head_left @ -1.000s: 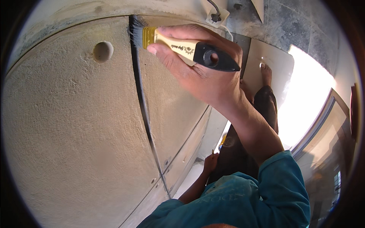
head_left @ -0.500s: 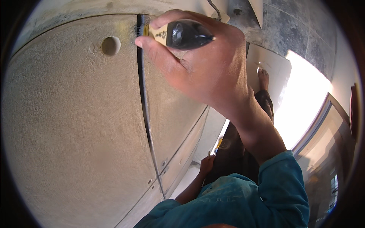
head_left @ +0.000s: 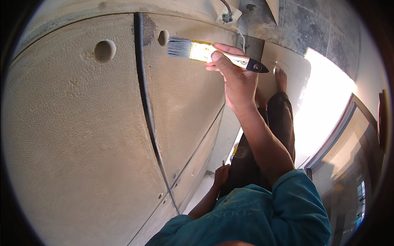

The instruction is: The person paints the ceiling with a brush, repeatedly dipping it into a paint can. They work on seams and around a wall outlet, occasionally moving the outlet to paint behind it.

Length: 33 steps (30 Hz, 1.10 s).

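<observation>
My right hand (head_left: 238,80) is closed around the pale handle of a flat paintbrush (head_left: 201,50) with a metal ferrule and a black handle end. Its grey-dark bristles point left, close beside a small hole (head_left: 163,37) in the beige textured panel (head_left: 90,123). Left of the brush a dark groove (head_left: 144,88) runs down the panel, with a dark damp-looking patch (head_left: 149,29) beside its top. Low down near my thigh, my left hand (head_left: 221,175) is closed on a small thin thing whose pale tip sticks up; its kind is too small to tell.
A larger round hole (head_left: 105,51) lies left of the groove. Beyond the panel's far end is an outlet plate (head_left: 228,17) with a cable. Grey tiles (head_left: 305,24), a bright sunlit floor patch (head_left: 324,98) and a framed glass door (head_left: 344,156) lie to the right.
My right hand has drawn the brush back from the top of the groove, toward the right. The brush now shows side-on, and the smaller hole and dark patch are uncovered.
</observation>
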Tool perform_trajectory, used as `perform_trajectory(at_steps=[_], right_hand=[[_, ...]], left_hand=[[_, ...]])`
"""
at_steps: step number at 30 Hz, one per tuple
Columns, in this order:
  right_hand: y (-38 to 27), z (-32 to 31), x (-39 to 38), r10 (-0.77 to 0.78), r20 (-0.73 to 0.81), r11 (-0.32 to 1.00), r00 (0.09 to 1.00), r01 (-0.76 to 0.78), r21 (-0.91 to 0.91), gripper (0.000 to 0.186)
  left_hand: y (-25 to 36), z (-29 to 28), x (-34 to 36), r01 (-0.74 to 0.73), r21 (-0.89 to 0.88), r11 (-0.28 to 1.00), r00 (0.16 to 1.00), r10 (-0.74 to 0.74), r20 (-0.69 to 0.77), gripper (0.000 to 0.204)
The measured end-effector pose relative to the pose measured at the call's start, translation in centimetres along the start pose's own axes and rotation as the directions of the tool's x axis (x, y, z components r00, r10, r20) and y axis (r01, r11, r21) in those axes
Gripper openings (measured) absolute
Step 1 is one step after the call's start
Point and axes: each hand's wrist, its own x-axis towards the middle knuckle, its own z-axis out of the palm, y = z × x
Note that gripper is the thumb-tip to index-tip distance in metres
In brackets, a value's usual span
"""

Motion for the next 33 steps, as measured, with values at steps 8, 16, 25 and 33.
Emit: perform_trajectory(at_steps=[8,16,25,33], right_hand=[[-3.1,0.7,3.7,-0.479,0.579,0.504,0.66,0.746,-0.434,0.023],[-7.6,2.2,5.6,-0.316,0.601,0.607,0.734,0.643,-0.466,0.015],[-5.1,1.4,5.5,-0.379,0.594,0.54,0.71,0.691,-0.481,0.02],[-4.7,-4.3,5.0,-0.212,0.52,0.85,0.828,0.419,-0.32,0.016]], left_hand=[[1.4,-0.9,-1.1,-0.037,0.068,0.997,0.999,0.036,0.022,0.042],[1.7,-0.6,-1.8,-0.091,-0.056,0.994,0.984,0.081,-0.16,0.046],[6.8,-2.7,-2.0,0.004,0.177,0.984,1.0,-0.005,0.004,0.057],[8.5,1.3,-5.0,-0.103,-0.199,0.975,0.994,0.105,0.002,0.041]])
